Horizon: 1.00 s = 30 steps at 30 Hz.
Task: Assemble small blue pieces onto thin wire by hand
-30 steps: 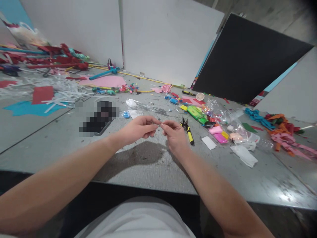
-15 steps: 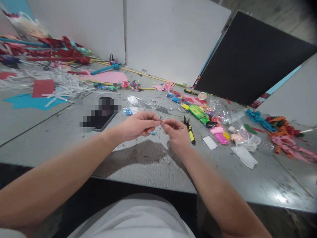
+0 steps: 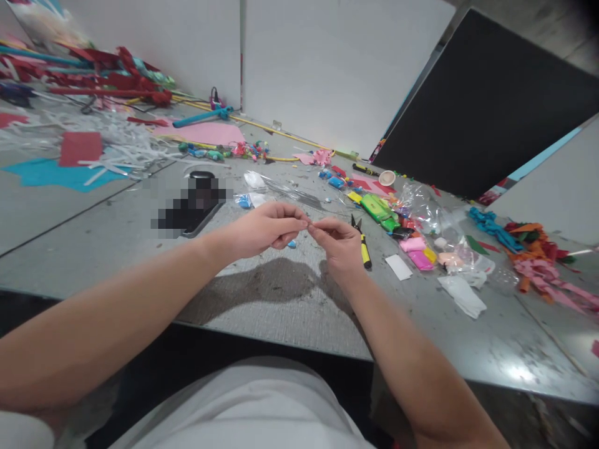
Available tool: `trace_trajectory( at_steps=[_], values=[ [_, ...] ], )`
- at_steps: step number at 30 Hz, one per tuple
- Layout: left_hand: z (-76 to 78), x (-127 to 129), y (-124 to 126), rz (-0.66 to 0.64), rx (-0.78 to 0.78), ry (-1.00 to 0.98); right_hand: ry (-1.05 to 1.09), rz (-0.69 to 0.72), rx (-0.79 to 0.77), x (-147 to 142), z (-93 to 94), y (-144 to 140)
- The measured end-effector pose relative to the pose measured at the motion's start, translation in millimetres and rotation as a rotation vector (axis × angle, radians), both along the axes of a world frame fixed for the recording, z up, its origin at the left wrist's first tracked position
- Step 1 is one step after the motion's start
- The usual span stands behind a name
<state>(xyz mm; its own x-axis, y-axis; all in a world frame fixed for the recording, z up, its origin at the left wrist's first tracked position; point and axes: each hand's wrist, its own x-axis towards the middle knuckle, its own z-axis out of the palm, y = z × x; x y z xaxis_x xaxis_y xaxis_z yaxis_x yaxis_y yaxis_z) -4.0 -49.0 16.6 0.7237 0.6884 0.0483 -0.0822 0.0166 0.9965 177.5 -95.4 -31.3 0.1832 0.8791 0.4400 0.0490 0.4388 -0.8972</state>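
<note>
My left hand (image 3: 274, 227) and my right hand (image 3: 339, 246) meet fingertip to fingertip above the grey table (image 3: 281, 330). Both are closed in a pinch; whatever lies between the fingers is too small to make out. Just right of my right hand rest pliers (image 3: 365, 249) with yellow and black handles, jaws pointing away from me. A small blue piece (image 3: 291, 244) shows under my left hand. Beyond the hands lie thin wires (image 3: 294, 192), a white packet (image 3: 255, 181) and a blue packet (image 3: 244, 201).
A phone (image 3: 201, 215), partly blurred out, lies left of my hands. Colourful clay packets (image 3: 377, 209), a white card (image 3: 399, 267) and folded white tissue (image 3: 462, 296) are on the right. Paper strips (image 3: 121, 140) spread at far left. White panels (image 3: 337, 68) and a black board (image 3: 491, 106) stand behind.
The view has shifted slightly, so the table items sit a little differently in the picture. Both hands keep their fingertips together, with only a slight shift of the fingers.
</note>
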Motion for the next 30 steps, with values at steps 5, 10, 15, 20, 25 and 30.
trace_trajectory(
  at_steps=[5,10,15,20,25,30],
  values=[
    [0.7,0.4,-1.7,0.013,0.035,0.006,0.006,-0.004,0.002,1.5,-0.1,0.7],
    [0.2,1.0,-2.3,0.023,0.028,0.007,-0.009,-0.013,-0.007,2.0,1.4,0.3],
    [-1.2,0.7,-2.4,0.021,0.047,-0.007,-0.023,-0.015,-0.004,2.5,2.4,0.0],
    [-1.4,0.1,-2.3,0.024,0.069,-0.009,-0.008,0.001,0.009,2.6,3.5,0.1],
    [-0.4,0.1,-3.0,0.033,0.056,-0.004,-0.008,-0.001,0.002,1.8,5.7,-1.2],
    [0.6,1.4,-5.2,0.040,0.043,-0.010,-0.015,0.000,0.010,2.1,6.0,-1.3]
  ],
)
